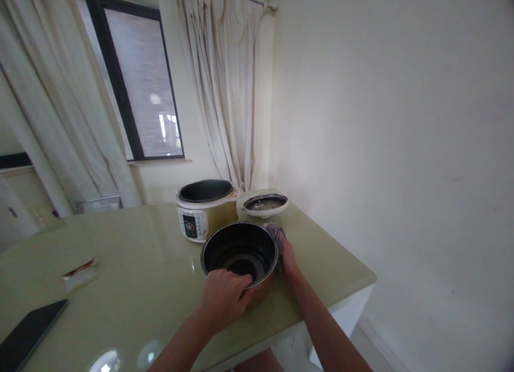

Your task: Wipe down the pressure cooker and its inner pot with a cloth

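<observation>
The inner pot [240, 252], dark inside and round, stands upright on the green glass-topped table [140, 286], near the table's right edge and just in front of the rice cooker [204, 209]. Its mouth faces straight up; being circular, it shows no long axis across the table, and its axis runs vertical.

The person's left hand [223, 296] grips the near rim of the pot, fingers curled over the edge into the inside. The right hand [287, 259] is pressed against the pot's outer right wall with a greyish cloth [276, 234] bunched under the fingers; whether the fingers are closed around the cloth cannot be told from here.

The rice cooker's body stands open, its cavity dark, control panel turned toward the near left. Its lid [265, 204] lies just to the right of it, underside up. A small wrapped packet [79, 274] and a dark tablet [28, 334] lie well apart on the left of the table.
</observation>
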Motion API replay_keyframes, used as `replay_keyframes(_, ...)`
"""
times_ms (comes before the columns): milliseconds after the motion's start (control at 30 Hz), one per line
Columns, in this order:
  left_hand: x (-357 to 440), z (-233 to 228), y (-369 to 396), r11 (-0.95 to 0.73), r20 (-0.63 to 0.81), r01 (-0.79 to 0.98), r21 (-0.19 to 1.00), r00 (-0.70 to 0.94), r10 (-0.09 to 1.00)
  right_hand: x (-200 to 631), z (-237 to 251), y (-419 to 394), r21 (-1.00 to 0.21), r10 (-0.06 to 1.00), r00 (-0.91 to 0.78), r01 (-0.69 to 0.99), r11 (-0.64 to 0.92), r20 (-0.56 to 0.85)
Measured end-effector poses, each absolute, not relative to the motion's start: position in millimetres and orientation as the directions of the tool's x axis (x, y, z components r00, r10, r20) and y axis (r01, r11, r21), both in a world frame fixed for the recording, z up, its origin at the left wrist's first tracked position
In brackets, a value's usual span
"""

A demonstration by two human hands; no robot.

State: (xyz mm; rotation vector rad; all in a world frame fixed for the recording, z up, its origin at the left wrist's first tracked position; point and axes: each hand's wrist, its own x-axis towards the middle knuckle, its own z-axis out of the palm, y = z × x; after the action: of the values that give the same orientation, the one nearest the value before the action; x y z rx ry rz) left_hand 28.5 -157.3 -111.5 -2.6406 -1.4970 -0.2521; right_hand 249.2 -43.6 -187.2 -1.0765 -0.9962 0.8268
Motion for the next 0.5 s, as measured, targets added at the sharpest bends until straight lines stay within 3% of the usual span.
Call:
replay_keyframes(167, 72, -103, -154, -0.375, 0.227, 0.926, 0.035, 0.358, 0.906, 231, -211, -114, -0.958, 0.822, 0.508, 0.023, 0.286, 0.257)
replay_keyframes(267, 94, -102, -152, -0.352, 0.248, 0.931, 0.099, 0.32, 0.914, 219, -221, -142, -0.951, 0.801, 0.52, 0.081, 0.299, 0.296)
replay_keyframes(433, 69, -93, -147, -0.606, 0.398, 0.771, 0.195, 0.503, 0.767, 224, -225, -149, -0.963, 0.845, 0.465, 0.074, 0.259, 0.263)
replay_keyframes(500, 33, -90, -140, -0.65, 0.482, 0.73, 0.212, 0.5, 0.719, 229, -225, -146, -0.961, 0.837, 0.476, 0.077, 0.265, 0.269)
